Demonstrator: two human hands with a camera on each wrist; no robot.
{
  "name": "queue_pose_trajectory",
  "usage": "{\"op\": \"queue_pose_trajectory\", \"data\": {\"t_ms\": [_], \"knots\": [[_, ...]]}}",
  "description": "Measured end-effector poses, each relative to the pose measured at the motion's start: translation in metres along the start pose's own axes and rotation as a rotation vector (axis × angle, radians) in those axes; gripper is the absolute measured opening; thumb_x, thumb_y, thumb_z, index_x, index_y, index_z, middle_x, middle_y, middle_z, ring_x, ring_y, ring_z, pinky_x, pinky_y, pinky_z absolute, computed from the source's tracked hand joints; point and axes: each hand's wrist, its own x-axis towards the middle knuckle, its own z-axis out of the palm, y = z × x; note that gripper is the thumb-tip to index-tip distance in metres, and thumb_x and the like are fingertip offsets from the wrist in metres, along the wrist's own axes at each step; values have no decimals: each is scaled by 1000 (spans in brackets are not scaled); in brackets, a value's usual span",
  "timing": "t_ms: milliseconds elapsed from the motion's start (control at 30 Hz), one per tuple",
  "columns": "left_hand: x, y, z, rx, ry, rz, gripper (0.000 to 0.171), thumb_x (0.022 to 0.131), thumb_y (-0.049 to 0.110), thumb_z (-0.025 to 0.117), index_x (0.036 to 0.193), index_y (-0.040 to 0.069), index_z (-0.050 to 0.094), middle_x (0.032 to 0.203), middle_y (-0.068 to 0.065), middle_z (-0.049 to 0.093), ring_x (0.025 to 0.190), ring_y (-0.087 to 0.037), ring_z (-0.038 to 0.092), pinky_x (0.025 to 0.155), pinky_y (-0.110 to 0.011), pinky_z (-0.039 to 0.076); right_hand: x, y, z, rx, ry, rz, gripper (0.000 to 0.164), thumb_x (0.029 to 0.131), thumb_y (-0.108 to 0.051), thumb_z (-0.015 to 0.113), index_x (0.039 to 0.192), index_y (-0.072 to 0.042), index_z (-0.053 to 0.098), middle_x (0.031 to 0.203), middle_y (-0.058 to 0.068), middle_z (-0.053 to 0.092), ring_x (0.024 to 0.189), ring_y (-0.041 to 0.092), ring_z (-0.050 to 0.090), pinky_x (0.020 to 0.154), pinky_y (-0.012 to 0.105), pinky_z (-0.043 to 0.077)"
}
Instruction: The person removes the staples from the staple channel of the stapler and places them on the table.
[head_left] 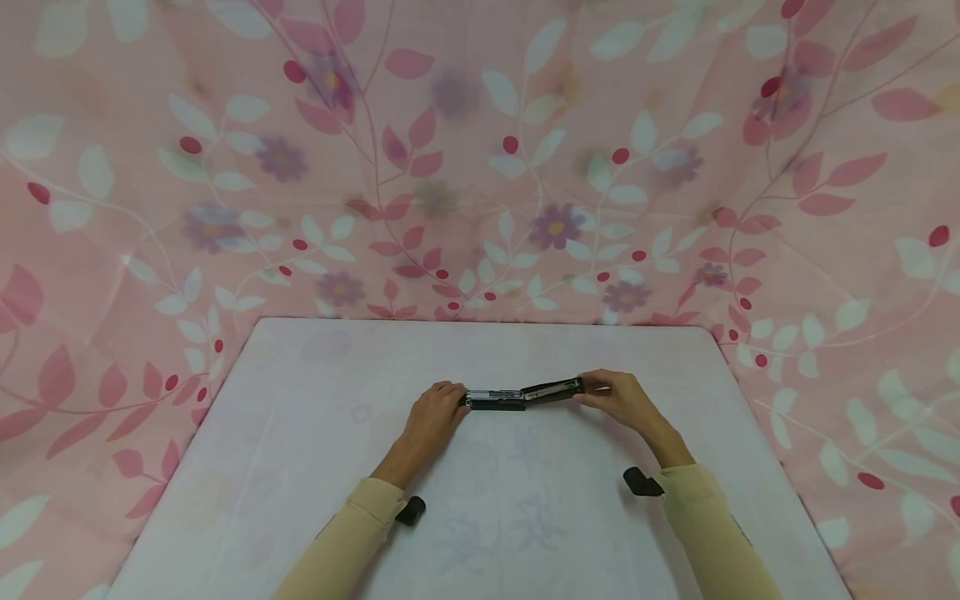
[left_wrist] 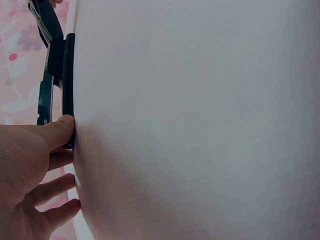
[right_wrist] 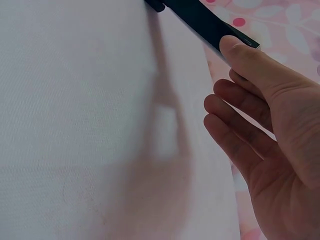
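A black stapler (head_left: 497, 406), swung wide open, lies across the white table in the head view, its silver rail showing. Its base rests on the tabletop at left, while its top arm (right_wrist: 200, 22) tilts up to the right. My left hand (head_left: 433, 414) grips the left end, the thumb on the base (left_wrist: 69, 85) in the left wrist view; the other fingers are spread beside it. With thumb and index finger my right hand (head_left: 621, 400) pinches the far tip of the raised arm. Its remaining fingers are loosely bent, apart from the stapler. The hinge is small in the head view.
The white table (head_left: 337, 358) has rounded far corners and faint bluish marks near its middle. Behind and beside it hangs a pink floral cloth (head_left: 465, 192). Black devices stick out at both wrists beside the pale yellow sleeves (head_left: 345, 533).
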Motion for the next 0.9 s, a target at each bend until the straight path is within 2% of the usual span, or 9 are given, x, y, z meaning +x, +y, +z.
{"op": "queue_pose_trajectory", "data": {"t_ms": [367, 600, 900], "knots": [[1, 1, -2, 9, -2, 2, 34, 90, 23, 71, 118, 4, 67, 120, -9, 69, 118, -27, 61, 102, -42, 50, 0, 4, 1, -5, -16, -16, 35, 81, -12, 79, 112, 2, 69, 104, 16, 73, 96, 31, 71, 85, 41, 59], [2, 1, -2, 18, -3, -2, 33, 90, 23, 71, 118, 5, 67, 119, -8, 70, 117, -26, 61, 101, -42, 51, -1, 7, 2, -10, -26, 19, 36, 81, -15, 80, 113, -1, 70, 101, 12, 74, 95, 26, 71, 85, 39, 59], [1, 2, -2, 12, -5, -15, 34, 90, 23, 71, 119, 5, 67, 120, -8, 69, 118, -25, 61, 102, -41, 50, -1, 6, 2, -18, -26, 11, 37, 81, -18, 81, 113, -3, 70, 99, 10, 74, 94, 24, 71, 84, 38, 59]]}}
